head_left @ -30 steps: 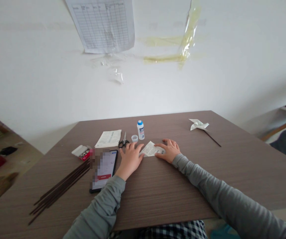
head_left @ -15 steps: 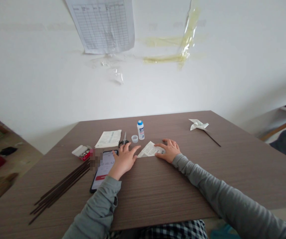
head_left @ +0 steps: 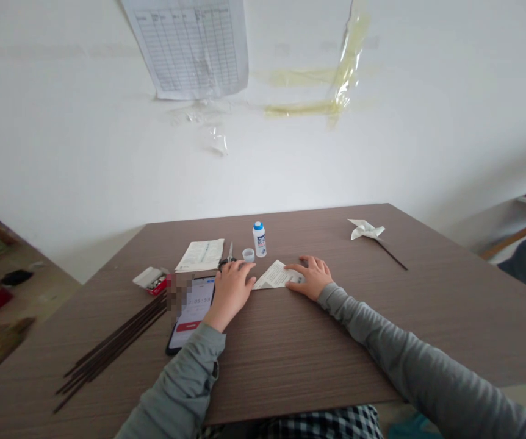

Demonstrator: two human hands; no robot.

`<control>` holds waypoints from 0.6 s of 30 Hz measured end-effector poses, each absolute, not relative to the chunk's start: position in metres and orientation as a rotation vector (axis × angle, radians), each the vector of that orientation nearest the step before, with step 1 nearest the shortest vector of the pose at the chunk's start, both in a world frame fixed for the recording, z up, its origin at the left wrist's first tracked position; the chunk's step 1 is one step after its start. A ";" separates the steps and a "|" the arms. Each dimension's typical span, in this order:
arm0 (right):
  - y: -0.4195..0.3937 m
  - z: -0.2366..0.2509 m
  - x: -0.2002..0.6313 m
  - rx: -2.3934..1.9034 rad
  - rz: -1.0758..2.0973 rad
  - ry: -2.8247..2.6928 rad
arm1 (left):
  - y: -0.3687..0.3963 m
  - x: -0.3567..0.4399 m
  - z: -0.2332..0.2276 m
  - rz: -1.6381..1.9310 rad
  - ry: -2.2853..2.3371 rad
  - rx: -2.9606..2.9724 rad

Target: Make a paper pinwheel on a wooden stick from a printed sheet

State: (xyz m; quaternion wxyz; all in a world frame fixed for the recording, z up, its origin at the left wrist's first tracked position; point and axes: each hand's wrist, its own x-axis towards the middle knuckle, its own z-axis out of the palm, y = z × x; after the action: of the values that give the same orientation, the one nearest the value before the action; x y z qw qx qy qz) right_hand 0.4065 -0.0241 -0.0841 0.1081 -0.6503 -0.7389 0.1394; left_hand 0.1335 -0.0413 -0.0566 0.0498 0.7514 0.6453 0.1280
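Grey knit sleeves cover both forearms, which reach forward across the table (head_left: pixel 290 360) to a folded paper (head_left: pixel 276 276). The right hand (head_left: pixel 311 275) lies flat on the paper's right end, fingers spread and pressing it down, gripping nothing. The left hand (head_left: pixel 230 285) rests palm down just left of the paper, fingers loosely spread and pointing toward the scissors (head_left: pixel 227 260); whether they touch the handles cannot be told.

The table is brown wood-grain laminate, matte, with fine lines running crosswise, set against a plain white wall. Beyond the paper stand a small white glue bottle (head_left: pixel 259 239) with a blue cap and, beside it, a tiny clear cup (head_left: pixel 248 255). Left of the paper lie a printed sheet (head_left: pixel 200 255), a dark phone (head_left: pixel 191 311) with a lit screen, a small box (head_left: pixel 152 280) and a bundle of thin dark sticks (head_left: pixel 111 344). Well to the paper's right lies a white paper pinwheel (head_left: pixel 366 230) on a stick. On the wall above hang a printed grid chart (head_left: pixel 192 46) and yellowed tape strips (head_left: pixel 331 79).
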 end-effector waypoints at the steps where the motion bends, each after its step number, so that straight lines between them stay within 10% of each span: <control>1: -0.024 -0.084 0.406 -1.909 0.401 -2.176 | -0.040 0.136 -0.059 0.445 1.925 2.303; 18: -0.027 -0.081 0.403 -1.929 0.378 -2.188 | -0.041 0.179 -0.063 0.422 1.771 2.260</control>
State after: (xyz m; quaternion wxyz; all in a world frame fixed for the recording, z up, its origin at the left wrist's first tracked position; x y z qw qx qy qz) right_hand 0.4027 -0.0273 -0.0814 0.1000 -0.6526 -0.7401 0.1279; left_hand 0.1794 -0.0414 -0.0628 0.1194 0.7732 0.6059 0.1445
